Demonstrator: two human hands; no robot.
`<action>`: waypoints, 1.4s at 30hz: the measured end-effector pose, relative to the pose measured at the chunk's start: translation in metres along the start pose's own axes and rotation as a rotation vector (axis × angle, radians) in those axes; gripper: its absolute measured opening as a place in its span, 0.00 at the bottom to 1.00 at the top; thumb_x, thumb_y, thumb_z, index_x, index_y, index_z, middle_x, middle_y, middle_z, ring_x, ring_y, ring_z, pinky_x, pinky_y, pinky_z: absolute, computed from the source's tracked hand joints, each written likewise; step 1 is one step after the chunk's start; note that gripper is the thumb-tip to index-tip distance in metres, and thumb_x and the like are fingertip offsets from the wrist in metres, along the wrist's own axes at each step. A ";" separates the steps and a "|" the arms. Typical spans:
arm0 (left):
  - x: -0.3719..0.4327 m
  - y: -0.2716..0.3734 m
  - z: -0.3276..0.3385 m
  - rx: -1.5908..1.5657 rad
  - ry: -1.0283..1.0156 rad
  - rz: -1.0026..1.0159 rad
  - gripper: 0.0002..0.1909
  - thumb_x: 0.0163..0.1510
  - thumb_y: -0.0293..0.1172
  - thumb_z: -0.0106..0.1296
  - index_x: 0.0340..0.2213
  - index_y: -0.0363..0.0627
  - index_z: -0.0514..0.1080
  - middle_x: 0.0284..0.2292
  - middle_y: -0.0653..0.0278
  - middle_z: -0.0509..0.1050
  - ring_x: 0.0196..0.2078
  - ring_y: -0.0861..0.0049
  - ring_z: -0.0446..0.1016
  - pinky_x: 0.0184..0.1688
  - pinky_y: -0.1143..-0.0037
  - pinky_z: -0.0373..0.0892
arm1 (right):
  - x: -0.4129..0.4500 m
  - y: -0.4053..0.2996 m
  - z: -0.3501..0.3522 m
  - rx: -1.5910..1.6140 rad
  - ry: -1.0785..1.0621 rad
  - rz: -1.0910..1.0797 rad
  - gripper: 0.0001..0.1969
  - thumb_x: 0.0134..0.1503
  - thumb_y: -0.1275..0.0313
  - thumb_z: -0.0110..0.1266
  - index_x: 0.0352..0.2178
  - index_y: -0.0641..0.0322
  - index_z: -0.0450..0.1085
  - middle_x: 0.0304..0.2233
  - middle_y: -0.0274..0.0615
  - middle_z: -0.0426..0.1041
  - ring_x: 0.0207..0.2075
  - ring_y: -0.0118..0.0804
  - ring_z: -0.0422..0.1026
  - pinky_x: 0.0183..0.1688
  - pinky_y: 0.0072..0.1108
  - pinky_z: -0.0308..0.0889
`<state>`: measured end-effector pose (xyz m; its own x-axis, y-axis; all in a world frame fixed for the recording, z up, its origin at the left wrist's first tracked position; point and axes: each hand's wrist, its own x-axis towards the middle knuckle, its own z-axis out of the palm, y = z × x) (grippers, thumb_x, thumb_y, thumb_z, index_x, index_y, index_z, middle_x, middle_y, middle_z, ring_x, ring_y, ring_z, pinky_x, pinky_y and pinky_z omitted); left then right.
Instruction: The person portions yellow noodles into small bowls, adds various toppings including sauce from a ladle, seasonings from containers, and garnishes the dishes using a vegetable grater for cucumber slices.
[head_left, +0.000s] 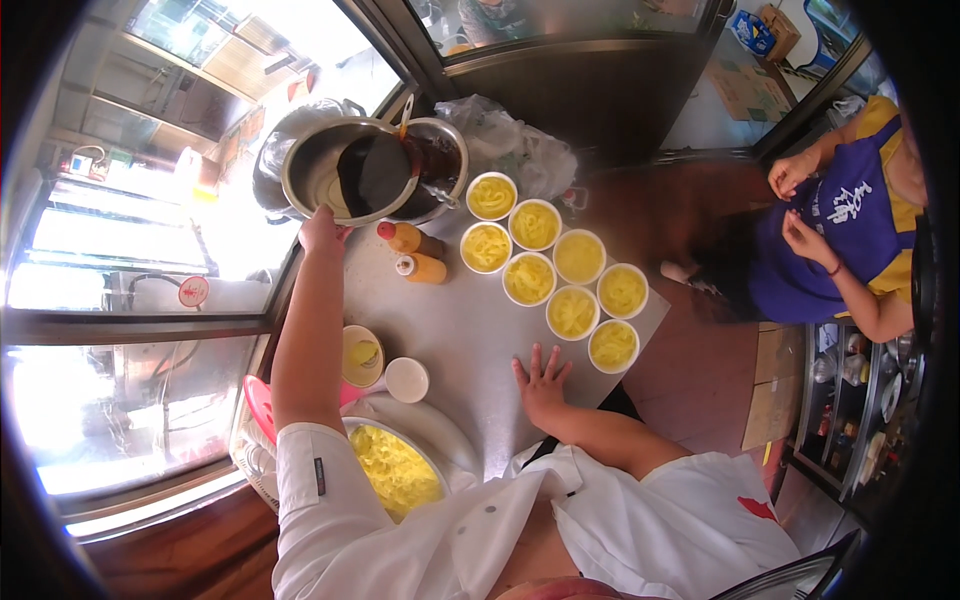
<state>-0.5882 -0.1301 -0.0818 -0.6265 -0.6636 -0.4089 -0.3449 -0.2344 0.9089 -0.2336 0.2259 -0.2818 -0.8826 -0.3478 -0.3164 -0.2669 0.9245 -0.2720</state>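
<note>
My left hand (324, 231) grips the near rim of a stainless steel bowl (311, 161), arm stretched forward. Dark liquid (375, 176) lies towards the bowl's right side. Partly behind it stands a second metal pot (452, 150) with dark liquid, a ladle handle (407, 112) rising between them. Whether the two vessels touch cannot be seen. My right hand (544, 390) rests palm down on the metal table (457, 337), fingers spread. Just beyond it stand several white paper cups (574, 313) of yellow strips, possibly noodles.
Two sauce bottles (424, 268) stand near the bowl. Closer in are a small white cup (407, 379), a cup with some yellow bits (363, 355) and a large basin of yellow strips (397, 469). Plastic bags (517, 142) lie behind. A person in a purple apron (802, 232) is at right.
</note>
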 end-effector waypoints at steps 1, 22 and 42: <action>0.001 -0.001 -0.003 -0.030 -0.013 -0.011 0.15 0.53 0.26 0.48 0.42 0.30 0.70 0.35 0.51 0.76 0.30 0.61 0.79 0.30 0.67 0.81 | 0.000 0.000 0.001 -0.002 0.006 -0.004 0.29 0.63 0.69 0.41 0.66 0.43 0.54 0.69 0.66 0.37 0.65 0.89 0.36 0.55 0.77 0.38; -0.018 -0.041 -0.107 -0.556 -0.009 -0.054 0.12 0.54 0.24 0.43 0.36 0.21 0.63 0.36 0.39 0.73 0.38 0.36 0.76 0.38 0.61 0.82 | -0.003 -0.005 -0.026 -0.101 -0.136 -0.016 0.32 0.62 0.68 0.44 0.68 0.44 0.50 0.69 0.67 0.33 0.65 0.89 0.33 0.57 0.75 0.37; -0.055 -0.183 -0.112 -0.827 0.351 -0.216 0.17 0.52 0.20 0.45 0.45 0.28 0.63 0.44 0.48 0.70 0.41 0.51 0.76 0.41 0.56 0.81 | -0.002 -0.017 -0.072 -0.169 -0.403 -0.026 0.66 0.38 0.57 0.76 0.70 0.48 0.35 0.69 0.71 0.26 0.66 0.85 0.32 0.60 0.69 0.43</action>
<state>-0.4126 -0.1305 -0.2163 -0.3126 -0.6919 -0.6509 0.2641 -0.7215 0.6401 -0.2549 0.2222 -0.2109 -0.6621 -0.3736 -0.6496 -0.3766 0.9153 -0.1426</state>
